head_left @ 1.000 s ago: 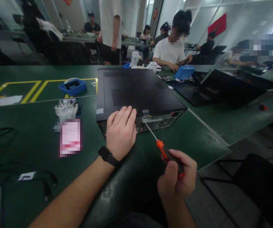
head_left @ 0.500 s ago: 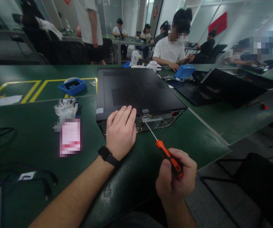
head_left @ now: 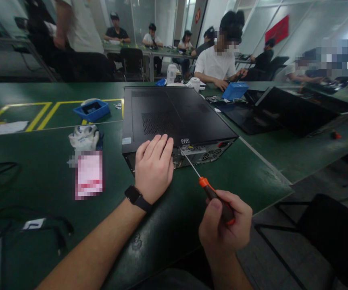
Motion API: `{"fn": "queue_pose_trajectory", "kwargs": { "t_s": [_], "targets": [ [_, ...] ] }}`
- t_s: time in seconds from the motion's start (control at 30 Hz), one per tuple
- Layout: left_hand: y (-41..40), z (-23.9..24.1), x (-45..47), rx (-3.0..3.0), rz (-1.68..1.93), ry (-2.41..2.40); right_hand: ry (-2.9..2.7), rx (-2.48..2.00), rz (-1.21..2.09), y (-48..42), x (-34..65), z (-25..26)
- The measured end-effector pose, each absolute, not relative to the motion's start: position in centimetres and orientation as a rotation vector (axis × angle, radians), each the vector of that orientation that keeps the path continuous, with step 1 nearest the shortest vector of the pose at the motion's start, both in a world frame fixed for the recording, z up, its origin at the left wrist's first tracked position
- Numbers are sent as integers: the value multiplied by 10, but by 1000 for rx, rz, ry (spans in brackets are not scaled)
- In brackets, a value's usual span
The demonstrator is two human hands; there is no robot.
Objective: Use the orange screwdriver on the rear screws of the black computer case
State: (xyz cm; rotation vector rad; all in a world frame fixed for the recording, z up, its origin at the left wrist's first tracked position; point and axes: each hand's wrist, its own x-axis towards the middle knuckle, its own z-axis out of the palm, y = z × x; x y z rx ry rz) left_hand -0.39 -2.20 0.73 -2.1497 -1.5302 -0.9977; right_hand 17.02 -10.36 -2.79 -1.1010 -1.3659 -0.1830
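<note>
A black computer case [head_left: 174,117] lies on its side on the green table [head_left: 40,169]. My left hand [head_left: 154,167], with a dark watch on the wrist, rests flat on the case's near rear corner, fingers stretched out together. My right hand [head_left: 224,227] is closed round the orange and black handle of a screwdriver [head_left: 205,186]. Its thin shaft runs up and left, and its tip touches the case's rear panel just right of my left hand.
A blue tray [head_left: 92,109] and a crumpled white glove [head_left: 84,137] lie left of the case, with a pink blurred card nearer me. Black cables lie at the far left. A second open case [head_left: 285,112] sits to the right. Several people work at tables behind.
My right hand has shifted its grip slightly on the screwdriver handle, as in turning it. My left hand has not moved. A standing person in the background has walked left.
</note>
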Motion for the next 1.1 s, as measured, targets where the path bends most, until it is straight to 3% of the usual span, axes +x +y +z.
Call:
{"fn": "queue_pose_trajectory", "kwargs": {
  "t_s": [1.1],
  "targets": [
    [-22, 7, -4, -2165, -1024, -1552, -1317, -1138, -169, -105, 166, -24]
  ]
}}
